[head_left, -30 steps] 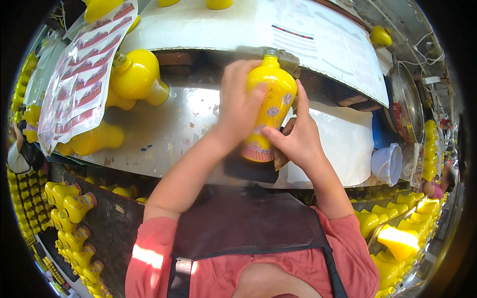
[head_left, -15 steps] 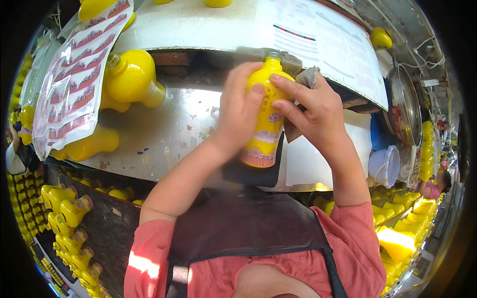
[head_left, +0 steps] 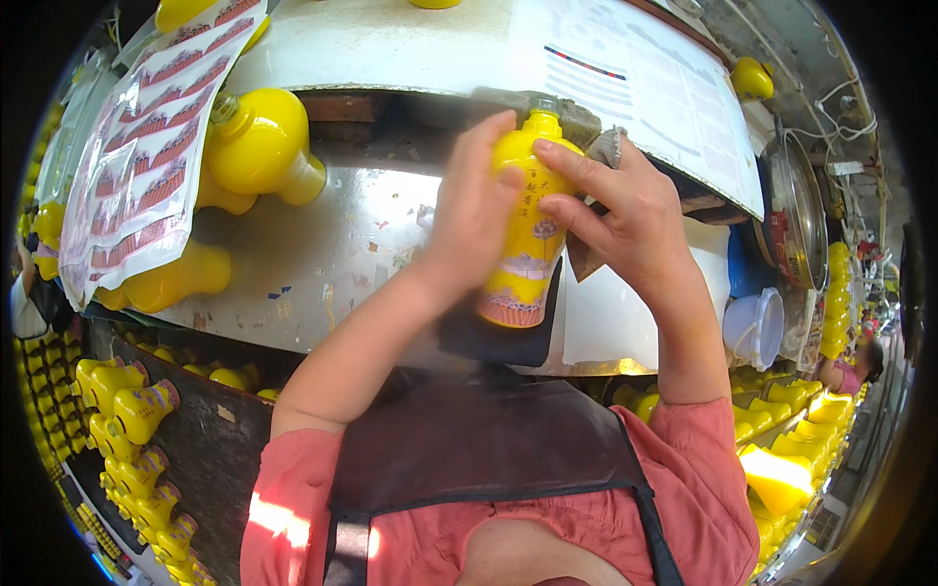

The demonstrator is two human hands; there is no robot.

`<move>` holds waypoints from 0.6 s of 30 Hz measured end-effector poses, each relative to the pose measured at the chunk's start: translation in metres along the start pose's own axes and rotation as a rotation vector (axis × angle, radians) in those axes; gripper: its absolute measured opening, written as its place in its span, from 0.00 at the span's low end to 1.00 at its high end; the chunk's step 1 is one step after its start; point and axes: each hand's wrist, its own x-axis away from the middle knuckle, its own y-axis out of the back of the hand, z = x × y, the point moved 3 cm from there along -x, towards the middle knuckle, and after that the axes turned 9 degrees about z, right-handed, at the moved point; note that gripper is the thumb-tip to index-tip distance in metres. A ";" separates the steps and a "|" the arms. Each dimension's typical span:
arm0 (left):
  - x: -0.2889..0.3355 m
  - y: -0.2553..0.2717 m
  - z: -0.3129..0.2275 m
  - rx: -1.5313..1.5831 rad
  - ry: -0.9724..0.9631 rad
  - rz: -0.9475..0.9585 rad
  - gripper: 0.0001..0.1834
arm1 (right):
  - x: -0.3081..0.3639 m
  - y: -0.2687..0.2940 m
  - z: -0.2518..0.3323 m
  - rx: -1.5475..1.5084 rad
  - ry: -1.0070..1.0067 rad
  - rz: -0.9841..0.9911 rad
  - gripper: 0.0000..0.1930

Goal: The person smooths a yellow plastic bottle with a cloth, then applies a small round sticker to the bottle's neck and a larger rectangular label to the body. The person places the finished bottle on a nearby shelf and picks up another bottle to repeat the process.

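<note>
A yellow ceramic bottle with a printed band near its base stands upright over the metal worktable. My left hand wraps around its left side. My right hand presses its fingers on the front of the bottle's upper body and also holds a grey cloth behind the knuckles. A dark pad lies under the bottle.
Yellow bottles lie on the table at the left beside a sheet of red decals. A printed paper covers the far right. White paper, a clear cup, and racks of yellow bottles surround the table.
My right hand has moved from beside the bottle's lower part up onto its front. The bottle has shifted slightly higher and stands more upright.
</note>
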 end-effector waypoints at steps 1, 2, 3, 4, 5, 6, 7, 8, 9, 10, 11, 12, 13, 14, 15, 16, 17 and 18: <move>0.002 0.000 -0.001 -0.064 -0.008 0.008 0.26 | 0.000 0.001 0.000 -0.010 -0.031 0.036 0.23; 0.004 -0.001 -0.002 -0.126 -0.023 0.018 0.27 | 0.000 0.001 -0.001 -0.020 -0.062 0.073 0.24; 0.004 0.000 -0.002 -0.165 -0.033 0.041 0.27 | 0.001 0.002 -0.001 -0.033 -0.073 0.079 0.24; 0.004 0.002 -0.002 -0.203 -0.053 0.066 0.28 | 0.001 0.003 -0.001 -0.045 -0.085 0.084 0.24; 0.004 0.004 -0.003 -0.237 -0.078 0.086 0.29 | 0.002 0.002 -0.001 -0.056 -0.097 0.090 0.24; 0.004 0.004 -0.002 -0.235 -0.087 0.093 0.30 | 0.003 0.002 -0.002 -0.053 -0.096 0.084 0.24; 0.004 0.005 -0.001 -0.230 -0.103 0.093 0.30 | 0.004 0.000 -0.002 -0.049 -0.094 0.077 0.24; 0.004 0.005 -0.001 -0.230 -0.126 0.095 0.30 | 0.006 -0.001 -0.002 -0.046 -0.093 0.072 0.24; 0.005 0.006 0.001 -0.191 -0.108 0.105 0.31 | 0.006 -0.003 -0.002 -0.054 -0.081 0.064 0.24; 0.005 0.007 0.002 -0.156 -0.099 0.116 0.32 | 0.006 -0.003 -0.002 -0.062 -0.070 0.057 0.25; 0.005 0.007 0.003 -0.117 -0.094 0.125 0.33 | 0.006 -0.003 -0.003 -0.076 -0.059 0.041 0.26; 0.007 0.007 0.003 -0.140 -0.087 0.137 0.34 | 0.005 0.000 -0.006 -0.124 -0.104 0.026 0.26; 0.010 0.007 0.003 -0.160 -0.084 0.148 0.36 | 0.004 0.004 -0.008 -0.179 -0.150 0.000 0.27; 0.011 0.007 0.002 -0.179 -0.094 0.163 0.37 | 0.002 0.007 -0.011 -0.232 -0.207 0.035 0.27; 0.011 0.009 0.002 -0.202 -0.093 0.176 0.38 | -0.001 0.011 -0.017 -0.351 -0.350 -0.012 0.22; 0.011 0.011 0.002 -0.224 -0.103 0.198 0.40 | -0.003 0.020 -0.022 -0.660 -0.381 -0.090 0.19; 0.011 0.012 0.002 -0.244 -0.113 0.222 0.41 | -0.002 0.023 -0.027 -0.920 -0.555 -0.145 0.17; 0.011 0.011 0.002 -0.237 -0.102 0.219 0.42 | -0.002 0.026 -0.022 -0.932 -0.524 -0.180 0.12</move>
